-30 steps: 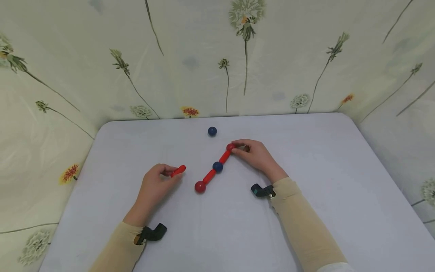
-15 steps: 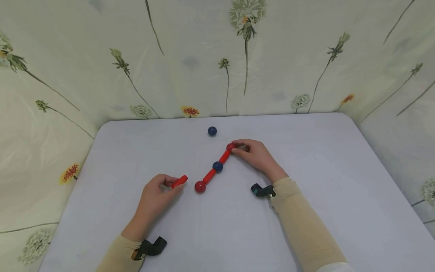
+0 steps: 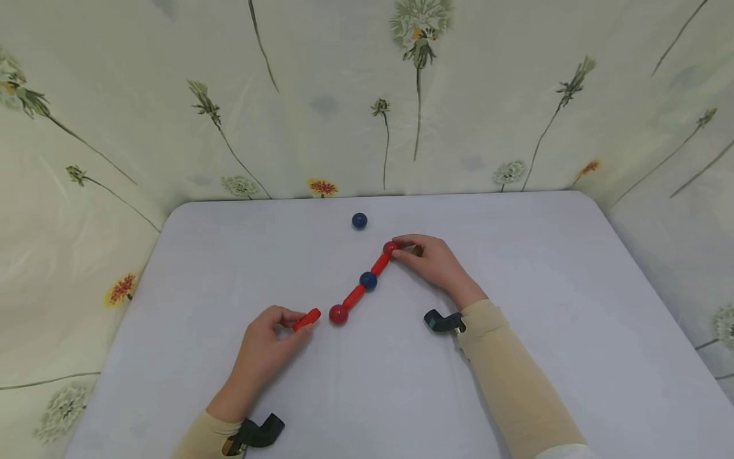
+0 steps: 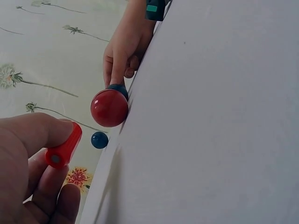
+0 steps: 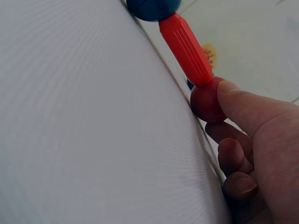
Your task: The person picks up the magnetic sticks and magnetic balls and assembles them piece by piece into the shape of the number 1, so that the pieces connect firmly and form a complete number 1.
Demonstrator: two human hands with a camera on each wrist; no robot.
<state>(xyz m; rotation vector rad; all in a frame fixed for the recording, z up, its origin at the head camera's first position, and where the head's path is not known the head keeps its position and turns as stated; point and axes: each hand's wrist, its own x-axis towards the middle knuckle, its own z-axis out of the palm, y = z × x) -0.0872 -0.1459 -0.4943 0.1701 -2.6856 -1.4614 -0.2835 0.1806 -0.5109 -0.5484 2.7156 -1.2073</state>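
Between thumb and fingers, my left hand (image 3: pixel 266 347) pinches a loose red rod (image 3: pixel 307 320); a grey disc shows in its end in the left wrist view. A small gap separates the rod from the near red ball (image 3: pixel 338 314) of a straight chain. From that ball the chain runs through a red rod (image 3: pixel 353 296), a blue ball (image 3: pixel 368 280) and another red rod (image 3: pixel 380 263) to the far red ball (image 3: pixel 390 248). My right hand (image 3: pixel 430 260) pinches this far ball, as the right wrist view (image 5: pixel 209 100) also shows.
Behind the chain, apart from it, a second blue ball (image 3: pixel 359 220) lies near the back edge of the white table (image 3: pixel 487 236). A flower-patterned cloth (image 3: pixel 321 127) rises behind the table. Each wrist wears a small black camera.
My left hand has moved toward the front and slightly right with the red rod, closer to the near red ball. The right hand and the chain stay in place.
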